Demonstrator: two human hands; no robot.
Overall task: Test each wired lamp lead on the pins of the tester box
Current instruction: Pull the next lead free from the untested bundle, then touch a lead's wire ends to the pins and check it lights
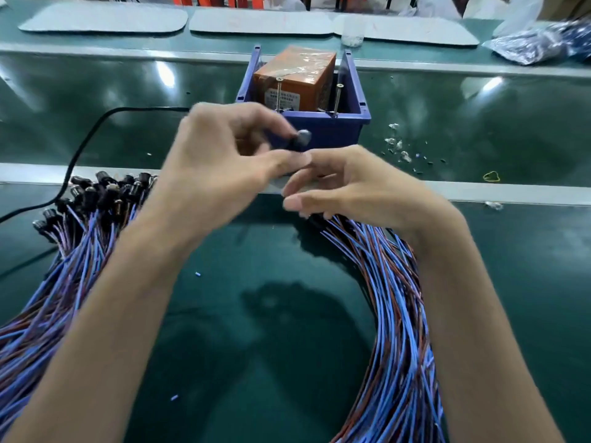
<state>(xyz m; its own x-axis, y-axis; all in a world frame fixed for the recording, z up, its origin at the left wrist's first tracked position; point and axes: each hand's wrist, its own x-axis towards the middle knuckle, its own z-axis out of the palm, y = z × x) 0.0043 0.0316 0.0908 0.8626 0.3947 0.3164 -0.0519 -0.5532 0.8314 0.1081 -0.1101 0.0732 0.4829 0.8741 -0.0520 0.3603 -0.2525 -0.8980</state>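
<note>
black lamp (302, 139), seemingly in left hand (217, 161)

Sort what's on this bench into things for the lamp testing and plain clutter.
For the job: lamp pinched in the left hand; orange box with upright pins in the blue bin; left lead bundle; right lead bundle.

Lying about: rubber band; scraps; grey mats; plastic bag.

Factory assembly line: a long green bench (287, 314) with metal rails (511, 193), heaped bundles of wires (396, 314), a blue bin (326, 131), bagged stock (540, 43).
</note>
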